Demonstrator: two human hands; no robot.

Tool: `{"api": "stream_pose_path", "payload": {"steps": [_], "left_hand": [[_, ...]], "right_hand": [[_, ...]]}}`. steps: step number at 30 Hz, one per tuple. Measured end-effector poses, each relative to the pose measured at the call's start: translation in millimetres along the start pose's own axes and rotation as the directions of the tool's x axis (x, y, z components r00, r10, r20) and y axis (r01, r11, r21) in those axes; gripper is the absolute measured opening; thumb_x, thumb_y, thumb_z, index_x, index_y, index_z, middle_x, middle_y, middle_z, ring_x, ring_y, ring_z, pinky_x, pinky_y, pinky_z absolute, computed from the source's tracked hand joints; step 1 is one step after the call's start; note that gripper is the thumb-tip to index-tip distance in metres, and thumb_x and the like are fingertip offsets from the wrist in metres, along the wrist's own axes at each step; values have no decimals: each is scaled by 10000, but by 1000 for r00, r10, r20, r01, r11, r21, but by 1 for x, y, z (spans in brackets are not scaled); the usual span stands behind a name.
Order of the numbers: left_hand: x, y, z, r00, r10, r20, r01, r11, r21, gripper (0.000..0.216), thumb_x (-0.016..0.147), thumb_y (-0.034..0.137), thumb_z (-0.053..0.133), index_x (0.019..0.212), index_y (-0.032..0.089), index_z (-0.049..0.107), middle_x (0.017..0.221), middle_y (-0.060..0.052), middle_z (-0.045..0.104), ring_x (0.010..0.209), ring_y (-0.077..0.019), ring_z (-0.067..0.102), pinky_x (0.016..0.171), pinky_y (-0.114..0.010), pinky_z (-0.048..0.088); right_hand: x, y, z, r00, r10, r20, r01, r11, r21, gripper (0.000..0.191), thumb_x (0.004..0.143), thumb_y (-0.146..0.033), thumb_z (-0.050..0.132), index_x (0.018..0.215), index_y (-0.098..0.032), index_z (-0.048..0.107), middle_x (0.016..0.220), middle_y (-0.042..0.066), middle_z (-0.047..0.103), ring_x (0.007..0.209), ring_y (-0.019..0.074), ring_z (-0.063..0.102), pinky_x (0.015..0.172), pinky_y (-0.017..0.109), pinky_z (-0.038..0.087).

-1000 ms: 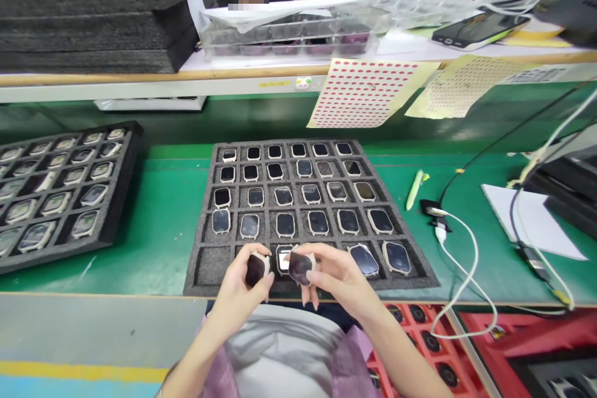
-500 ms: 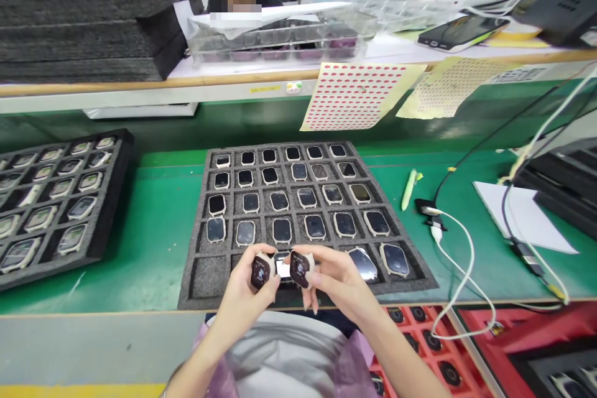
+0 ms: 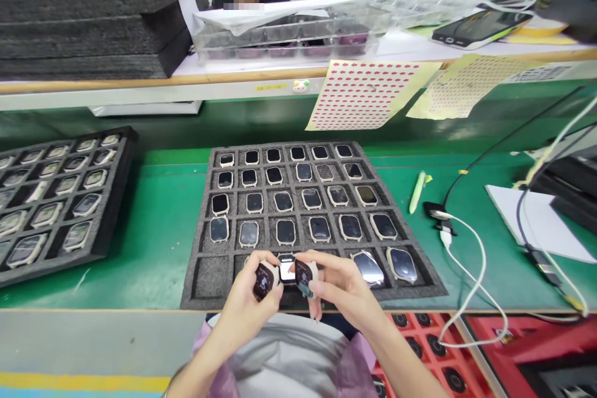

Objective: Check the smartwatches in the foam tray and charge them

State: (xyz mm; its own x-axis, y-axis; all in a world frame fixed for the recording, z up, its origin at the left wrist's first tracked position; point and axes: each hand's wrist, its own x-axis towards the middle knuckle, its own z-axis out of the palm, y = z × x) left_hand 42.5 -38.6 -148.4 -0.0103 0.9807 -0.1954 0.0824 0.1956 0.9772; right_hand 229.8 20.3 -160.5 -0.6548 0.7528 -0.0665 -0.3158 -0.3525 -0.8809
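Observation:
My left hand grips a small watch body with a cream case and dark lit screen. My right hand pinches a second watch body of the same kind. Both are held side by side, screens toward me, over the front row of a dark foam tray. The tray's pockets hold several more watch bodies. One lit watch lies in the tray between my hands. The front-left pocket is bare.
A second foam tray of watches lies at left on the green belt. A pen, a white cable and paper lie at right. Sticker sheets hang from the shelf. Red trays sit below. A person sits opposite.
Both watches' screens, dark a second ago, now show lit faces. My hands have dropped slightly and drawn the two watches a little closer together.

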Motion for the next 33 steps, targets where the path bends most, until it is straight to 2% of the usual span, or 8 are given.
{"api": "stream_pose_path", "payload": {"steps": [4,8,13,18,22,26,30,33], "left_hand": [[-1,2,0,1000,-23,18,24,1000,-20,254,775,102,515,996,213,456,715,56,424,537,-83,362,501,-191,330],[-2,4,-1,999,-24,41,25,999,-31,266,788,112,510,1022,215,437,751,48,431,552,-84,370,508,-190,339],[-1,5,-1,999,-28,21,28,999,-18,230,784,124,525,986,204,451,745,46,415,546,-84,340,490,-190,308],[-1,8,-1,1000,-7,9,7,1000,-9,235,795,118,517,1003,202,443,733,42,422,603,-104,387,557,-209,337],[-1,8,-1,1000,-14,-10,14,1000,-6,244,788,114,522,1002,209,452,743,42,433,611,-104,394,562,-207,337],[-1,6,-2,999,5,-32,-5,1000,3,274,764,107,544,1011,207,479,775,30,478,653,-115,435,594,-212,360],[-2,7,-2,1000,9,-27,-9,1000,10,282,777,116,525,1038,207,468,796,25,478,680,-124,452,614,-219,371],[-2,8,-2,999,33,-41,-32,999,28,274,765,121,545,1020,202,489,807,22,489,698,-130,463,643,-225,382]], "right_hand": [[0,-2,0,999,20,32,-19,999,-26,329,826,-222,687,1146,-163,643,666,23,642,482,168,656,443,230,526],[1,-3,1,999,16,28,-14,999,-46,339,825,-229,688,1154,-165,638,647,13,629,479,167,655,450,232,530],[1,-4,3,1000,18,8,-18,998,-66,339,795,-250,717,1116,-159,661,811,47,645,474,148,648,432,225,520],[0,-3,2,1000,11,10,-10,998,-63,347,812,-238,703,1144,-159,643,676,20,640,470,157,648,442,220,514],[0,-2,1,1000,8,26,-7,998,-61,328,809,-231,703,1126,-161,654,799,49,649,474,154,651,420,217,509],[1,-2,1,999,1,37,1,999,-55,335,830,-209,680,1160,-170,634,748,37,647,482,154,656,448,220,528],[0,-3,1,1000,14,15,-12,998,-68,330,801,-236,713,1117,-159,656,887,69,643,482,148,653,428,229,530],[-1,-1,0,1000,23,5,-23,997,-74,358,808,-248,709,1145,-146,640,759,49,654,481,159,651,436,238,533]]}}
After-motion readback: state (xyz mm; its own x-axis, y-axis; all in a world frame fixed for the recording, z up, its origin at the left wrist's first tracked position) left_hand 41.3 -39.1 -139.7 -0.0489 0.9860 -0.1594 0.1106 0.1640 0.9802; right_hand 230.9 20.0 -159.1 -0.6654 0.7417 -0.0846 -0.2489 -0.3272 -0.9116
